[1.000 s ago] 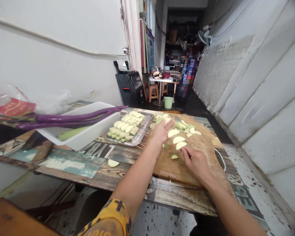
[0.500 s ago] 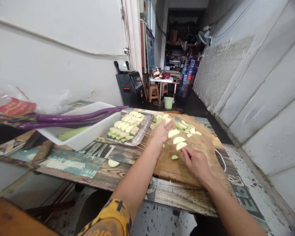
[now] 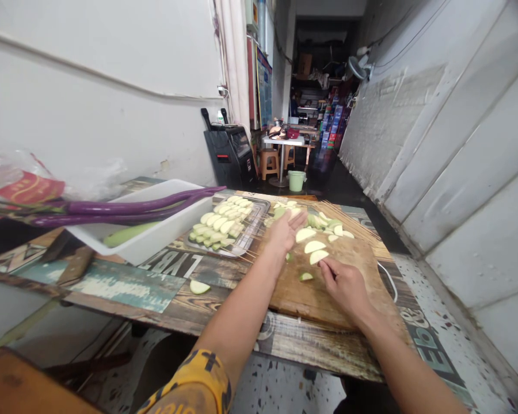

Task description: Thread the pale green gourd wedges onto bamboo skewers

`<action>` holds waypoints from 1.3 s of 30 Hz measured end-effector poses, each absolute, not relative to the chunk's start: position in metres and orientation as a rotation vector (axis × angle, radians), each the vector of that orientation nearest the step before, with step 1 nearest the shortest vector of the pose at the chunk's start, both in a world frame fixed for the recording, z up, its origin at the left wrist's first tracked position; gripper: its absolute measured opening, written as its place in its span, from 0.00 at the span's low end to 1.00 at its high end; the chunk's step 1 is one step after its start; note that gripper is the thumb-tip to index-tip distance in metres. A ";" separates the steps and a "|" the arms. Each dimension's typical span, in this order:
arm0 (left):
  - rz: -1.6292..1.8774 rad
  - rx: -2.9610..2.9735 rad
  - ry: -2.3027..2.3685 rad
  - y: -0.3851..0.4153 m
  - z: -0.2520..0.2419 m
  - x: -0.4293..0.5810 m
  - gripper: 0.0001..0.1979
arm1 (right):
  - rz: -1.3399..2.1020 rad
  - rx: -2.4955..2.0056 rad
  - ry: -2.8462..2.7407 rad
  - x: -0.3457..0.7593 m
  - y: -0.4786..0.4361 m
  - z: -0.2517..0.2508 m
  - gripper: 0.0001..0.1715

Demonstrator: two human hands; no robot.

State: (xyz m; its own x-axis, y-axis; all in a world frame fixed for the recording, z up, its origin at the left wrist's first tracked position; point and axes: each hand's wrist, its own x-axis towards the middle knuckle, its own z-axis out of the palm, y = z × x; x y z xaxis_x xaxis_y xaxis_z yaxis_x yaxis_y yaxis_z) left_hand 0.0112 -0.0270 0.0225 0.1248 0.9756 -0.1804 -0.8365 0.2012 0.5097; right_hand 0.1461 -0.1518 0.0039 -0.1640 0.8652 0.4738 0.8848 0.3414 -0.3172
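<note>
Pale green vegetable slices (image 3: 314, 246) lie on a round wooden cutting board (image 3: 323, 290). My left hand (image 3: 284, 230) lies flat and open on the board's far left side, fingertips at the pile of slices. At the board's middle my right hand (image 3: 344, 283) has its fingers curled, the fingertips touching one slice (image 3: 318, 256). A small slice (image 3: 304, 276) sits just left of that hand. Bamboo skewers (image 3: 349, 219) are spread behind the pile.
A metal tray (image 3: 249, 237) of skewered slices sits left of the board. A white tub (image 3: 155, 236) holds long purple eggplants (image 3: 125, 208). One loose slice (image 3: 198, 286) and a cleaver (image 3: 71, 261) lie on the table. A narrow alley with stools runs ahead.
</note>
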 end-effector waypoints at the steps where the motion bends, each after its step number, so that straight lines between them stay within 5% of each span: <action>1: 1.354 0.316 0.534 -0.027 0.022 0.012 0.11 | -0.041 -1.524 -2.025 0.146 -0.152 0.004 0.19; 39: 1.246 0.336 0.572 -0.033 0.017 0.024 0.07 | -0.080 -1.536 -1.993 0.146 -0.151 0.000 0.17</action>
State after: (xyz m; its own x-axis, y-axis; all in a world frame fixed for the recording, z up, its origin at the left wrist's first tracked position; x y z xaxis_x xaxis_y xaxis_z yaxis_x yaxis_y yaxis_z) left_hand 0.0240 -0.0328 0.0170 0.2063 0.9526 -0.2236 -0.7900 0.2970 0.5363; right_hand 0.1461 -0.1506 -0.0001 -0.1371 0.8564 0.4978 0.8934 0.3239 -0.3112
